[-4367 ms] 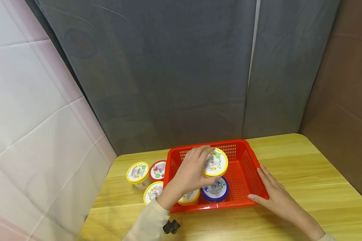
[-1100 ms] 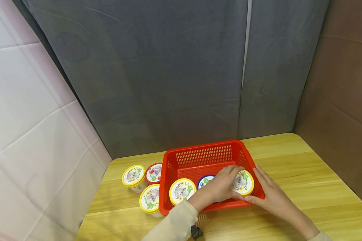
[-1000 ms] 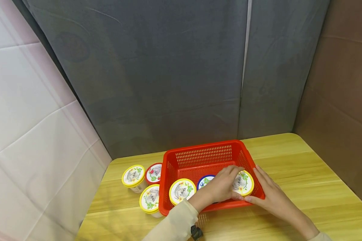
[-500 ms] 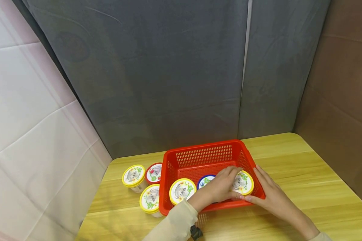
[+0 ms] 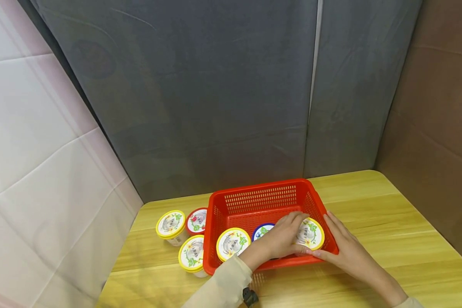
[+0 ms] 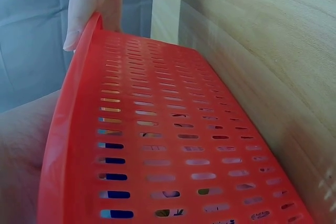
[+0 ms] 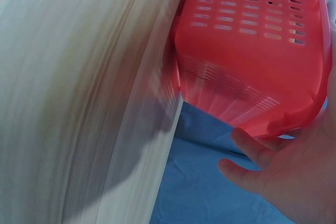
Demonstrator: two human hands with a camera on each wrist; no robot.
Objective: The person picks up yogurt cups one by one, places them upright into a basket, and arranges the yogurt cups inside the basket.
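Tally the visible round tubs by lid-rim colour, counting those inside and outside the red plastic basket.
Round tubs with yellow-rimmed white lids: 4
Round tub with red-rimmed white lid: 1
Round tub with blue-rimmed white lid: 1
Total visible: 6

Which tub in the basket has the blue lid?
The middle tub, partly hidden by the left hand; the left-end tub and right-end tub both have yellow lids.

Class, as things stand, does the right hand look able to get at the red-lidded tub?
Probably not directly: the basket lies between the right hand and the red-lidded tub, and the left hand, holding a yellow-lidded tub inside, also seems to block the straight path.
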